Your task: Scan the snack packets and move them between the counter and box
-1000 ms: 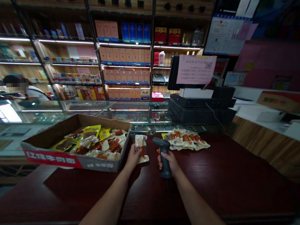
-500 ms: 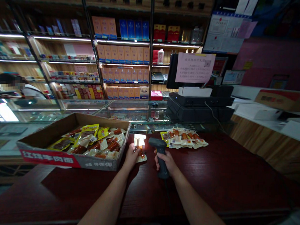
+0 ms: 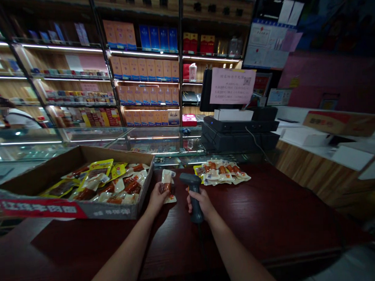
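Note:
My left hand is closed on a clear-and-white vacuum pack of sausage, just above the dark red counter. Wrapped round the handle of a dark grey barcode scanner is my right hand; the scanner's head points left toward the pack. To the left stands an open cardboard box with several sausage packs and yellow packets in it. A pile of similar packs lies on the counter beyond the scanner, to the right.
Behind the counter run glass display cases. A monitor with a pink notice stands on a black cash drawer at the back right. Shelves of boxed goods line the wall. A person is at the far left.
The bright scanner light on the pack has gone out. The view has turned slightly right, so things sit further left. Both hands keep their grip.

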`<state>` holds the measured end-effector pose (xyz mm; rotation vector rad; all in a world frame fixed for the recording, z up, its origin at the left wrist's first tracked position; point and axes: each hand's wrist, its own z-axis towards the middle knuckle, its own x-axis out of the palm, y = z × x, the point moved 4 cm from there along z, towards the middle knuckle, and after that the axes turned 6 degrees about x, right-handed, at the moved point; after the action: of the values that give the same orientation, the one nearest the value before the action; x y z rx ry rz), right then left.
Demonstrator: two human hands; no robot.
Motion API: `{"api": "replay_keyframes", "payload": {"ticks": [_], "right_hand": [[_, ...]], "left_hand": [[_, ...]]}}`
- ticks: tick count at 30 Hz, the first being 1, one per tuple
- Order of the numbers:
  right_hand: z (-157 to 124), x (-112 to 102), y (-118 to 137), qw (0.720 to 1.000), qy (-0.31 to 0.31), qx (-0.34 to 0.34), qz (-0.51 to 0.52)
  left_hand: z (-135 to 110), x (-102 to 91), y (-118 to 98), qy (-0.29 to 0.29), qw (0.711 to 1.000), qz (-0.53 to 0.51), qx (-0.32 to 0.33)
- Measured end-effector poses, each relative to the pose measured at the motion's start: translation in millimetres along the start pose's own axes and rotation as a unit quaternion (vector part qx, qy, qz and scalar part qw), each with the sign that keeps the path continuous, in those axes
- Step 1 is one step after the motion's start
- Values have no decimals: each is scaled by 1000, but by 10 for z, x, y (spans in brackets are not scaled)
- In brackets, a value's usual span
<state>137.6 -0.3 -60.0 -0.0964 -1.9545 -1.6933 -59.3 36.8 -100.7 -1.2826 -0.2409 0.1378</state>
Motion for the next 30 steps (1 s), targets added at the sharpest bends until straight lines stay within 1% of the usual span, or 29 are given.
{"api": "replay_keyframes", "payload": {"ticks": [2,4,6,10,13,16,18,20,22,24,27,28,30], "right_hand": [[-19,-46,83,1000,-25,0,5],[-53,-118,212,999,-48,-3,5],[-106,-219,375,997,-71,-11,-1],[-253,-502,678,992,-124,-36,-15],[-367,-718,817,987,-149,-64,-13],[-460,-876,885,983,-161,-82,-11],[-512,-946,911,982,-170,-87,-11],[-558,-991,925,980,-176,-88,-9],[-597,-1020,927,980,-181,-85,-7],[-630,-1035,921,979,-185,-82,-5],[-675,-1029,908,979,-187,-80,-5],[-689,-1020,901,979,-186,-78,-6],[-711,-996,883,980,-183,-75,-8]], "left_hand": [[18,85,-9,10,1000,-16,-14],[51,243,-23,21,999,-39,-31],[102,469,-40,22,996,-77,-47],[236,1022,-53,-2,988,-140,-69],[342,1401,-27,-4,989,-138,-62],[436,1652,37,10,994,-99,-34],[483,1726,91,19,999,-24,-13],[509,1750,137,38,996,85,1],[513,1746,147,57,980,189,22],[498,1733,110,60,963,255,57],[453,1717,25,46,952,287,92],[437,1712,3,46,953,284,92],[403,1701,-36,59,963,247,87]]}}
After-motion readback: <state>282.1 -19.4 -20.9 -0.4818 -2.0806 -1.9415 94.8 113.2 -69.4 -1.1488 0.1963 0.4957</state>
